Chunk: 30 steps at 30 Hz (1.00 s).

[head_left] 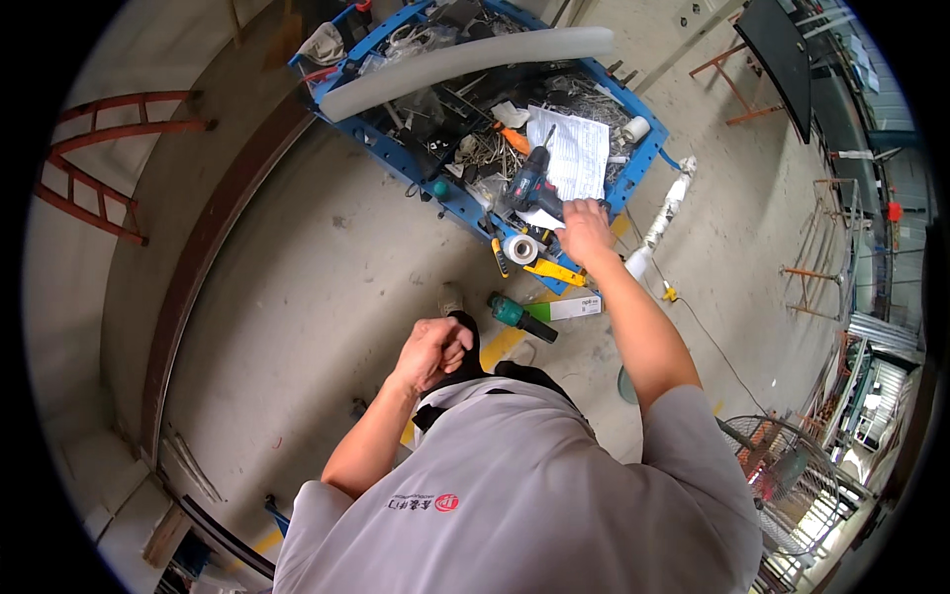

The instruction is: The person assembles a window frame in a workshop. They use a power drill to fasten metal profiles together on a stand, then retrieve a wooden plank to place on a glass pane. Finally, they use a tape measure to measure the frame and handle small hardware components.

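Grey shirt fills six o'clock; left hand [432,351] curled into a loose fist, holding nothing. Right hand [586,230] reaches to one o'clock, fingers spread flat at the blue cart [648,148] edge beside the cordless drill [534,183]. Nothing lifted yet; the picking-up is all ahead. Tape roll [520,247] sits alongside.

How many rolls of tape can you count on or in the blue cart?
2. One tape roll lies at the cart's near edge by the right hand; another white roll sits at its right side. Clutter may hide more.
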Each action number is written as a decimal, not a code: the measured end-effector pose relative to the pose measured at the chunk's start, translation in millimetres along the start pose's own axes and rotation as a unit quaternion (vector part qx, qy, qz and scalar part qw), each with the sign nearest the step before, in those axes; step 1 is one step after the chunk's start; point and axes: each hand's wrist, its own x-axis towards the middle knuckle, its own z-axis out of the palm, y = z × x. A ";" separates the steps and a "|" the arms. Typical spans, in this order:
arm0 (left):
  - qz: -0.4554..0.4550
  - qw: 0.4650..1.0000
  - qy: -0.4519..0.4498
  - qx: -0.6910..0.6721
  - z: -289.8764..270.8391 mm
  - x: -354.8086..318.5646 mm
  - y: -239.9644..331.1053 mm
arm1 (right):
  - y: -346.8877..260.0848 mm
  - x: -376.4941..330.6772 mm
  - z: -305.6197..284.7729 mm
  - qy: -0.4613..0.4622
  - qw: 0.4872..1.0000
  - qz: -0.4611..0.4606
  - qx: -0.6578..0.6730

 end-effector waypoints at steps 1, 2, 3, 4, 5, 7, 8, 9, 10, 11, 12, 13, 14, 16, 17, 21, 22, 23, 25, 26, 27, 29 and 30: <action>0.003 1.000 0.005 -0.021 -8.7 -0.6 -3.8 | 2.5 3.7 9.3 -0.016 1.000 -0.008 -0.026; 0.004 0.999 0.004 -0.037 -19.1 -0.9 -8.4 | 2.3 8.8 17.5 -0.029 0.998 -0.019 -0.050; 0.008 0.999 0.008 -0.037 -22.4 -4.3 -8.0 | 1.0 14.2 26.1 -0.026 0.998 -0.006 -0.057; 0.012 0.999 0.012 -0.038 -23.5 -7.2 -8.1 | -0.1 19.0 35.0 -0.023 0.998 0.007 -0.065; 0.020 0.999 0.021 -0.039 -23.0 -12.2 -6.9 | -8.3 24.3 37.1 -0.019 0.997 0.014 -0.069; 0.033 0.999 0.030 0.014 -15.5 -19.8 -4.1 | -12.1 28.1 35.5 -0.032 0.997 0.034 -0.069; 0.036 0.997 0.041 0.047 -9.6 -24.3 -1.8 | -11.7 28.1 41.1 -0.021 0.997 0.041 -0.060; 0.042 0.994 0.055 0.079 -5.4 -27.9 1.5 | -14.8 31.8 41.9 -0.008 0.998 0.045 -0.050; 0.039 0.991 0.057 0.112 -1.9 -32.3 4.9 | -14.4 35.4 40.8 -0.046 0.996 0.057 -0.048; 0.065 0.987 0.048 0.138 -4.6 -32.8 3.1 | -14.8 36.1 41.3 -0.045 0.995 0.054 -0.071; 0.049 0.985 0.060 0.152 -4.0 -33.9 4.5 | -13.9 37.3 44.0 -0.031 0.996 0.050 -0.072; 0.033 0.983 0.071 0.168 -3.8 -34.0 9.6 | -14.8 40.7 46.5 -0.016 0.996 0.048 -0.073; 0.011 0.983 0.059 0.173 -4.1 -28.9 13.6 | -11.2 41.4 46.5 -0.011 0.995 0.044 -0.084; 0.000 0.979 0.022 0.202 -1.5 -21.2 37.0 | -13.5 46.1 49.8 -0.002 0.995 0.054 -0.089; -0.007 0.974 0.001 0.227 3.7 -11.5 54.0 | -9.4 51.2 51.6 0.002 0.994 0.068 -0.081; 0.008 0.947 -0.069 0.313 14.0 63.9 119.4 | -5.9 61.2 41.8 -0.051 0.996 0.054 -0.057; 0.024 0.930 -0.063 0.362 23.6 89.5 139.0 | 3.3 57.4 48.4 0.002 0.997 0.036 -0.063; 0.039 0.913 -0.048 0.404 30.5 110.7 155.5 | -0.5 52.7 32.4 0.022 0.997 0.028 -0.072; 0.044 0.874 -0.050 0.481 57.4 157.8 201.5 | -11.8 30.6 -7.1 0.007 0.995 0.088 -0.042; 0.076 0.863 -0.078 0.493 60.7 193.6 219.9 | -19.3 15.5 -27.8 0.055 0.990 0.128 -0.005; 0.108 0.852 -0.106 0.502 66.1 230.8 230.0 | -31.7 -6.2 -45.6 0.105 0.980 0.166 0.030; 0.139 0.789 -0.127 0.584 98.7 300.3 244.4 | -55.9 -44.6 -60.2 0.184 0.948 0.248 0.079; 0.141 0.746 -0.157 0.631 116.6 338.5 242.8 | -69.0 -66.5 -57.4 0.198 0.926 0.303 0.106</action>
